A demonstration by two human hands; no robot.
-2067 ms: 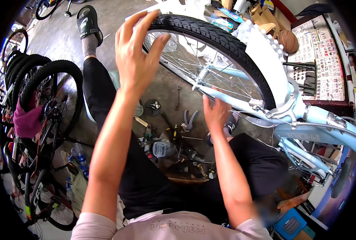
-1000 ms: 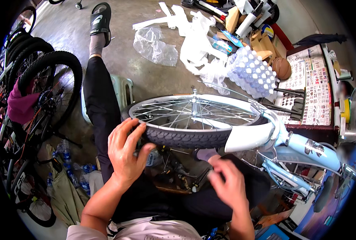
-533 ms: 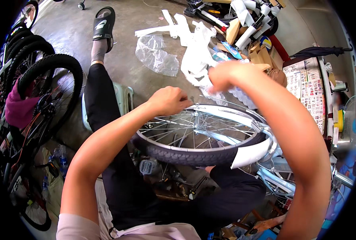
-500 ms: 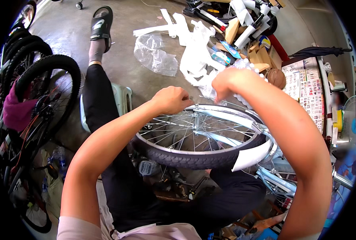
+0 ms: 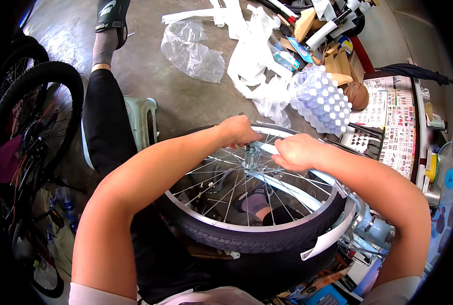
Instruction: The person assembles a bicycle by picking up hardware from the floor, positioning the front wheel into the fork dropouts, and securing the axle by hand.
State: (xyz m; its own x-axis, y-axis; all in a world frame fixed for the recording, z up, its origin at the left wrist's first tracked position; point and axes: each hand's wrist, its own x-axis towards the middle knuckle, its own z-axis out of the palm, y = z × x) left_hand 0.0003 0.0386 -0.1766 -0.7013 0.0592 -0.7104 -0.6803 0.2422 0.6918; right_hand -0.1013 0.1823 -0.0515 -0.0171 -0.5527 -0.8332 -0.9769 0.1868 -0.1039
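Head view shows the left hand (image 5: pixel 240 130) curled closed at the far side of a bicycle wheel (image 5: pixel 252 203), its fingers folded over something at the hub (image 5: pixel 249 151); what they pinch is hidden under the knuckles. Just beside it, the right hand (image 5: pixel 295 151) is also closed, gripping a pale blue fork leg (image 5: pixel 287 190) where that leg meets the hub. The two hands sit close together, one on each side of the axle.

Around them, the wheel lies nearly flat across the person's lap, silver spokes fanning out to a silver rim and a black tyre (image 5: pixel 246 239). A white mudguard (image 5: pixel 333 236) curves along the tyre's right side. Through the spokes a grey-socked foot (image 5: pixel 254 202) shows below.

Farther out, the person's left leg in black trousers stretches up to a sandal (image 5: pixel 110 15). A pale green plastic stool (image 5: pixel 141 122) stands beside that leg. Clear plastic wrap (image 5: pixel 193 48), white packing and cardboard pieces (image 5: pixel 333 58) lie on the concrete floor (image 5: pixel 150 76). Another bicycle's knobby wheel (image 5: pixel 38 117) stands at the left.
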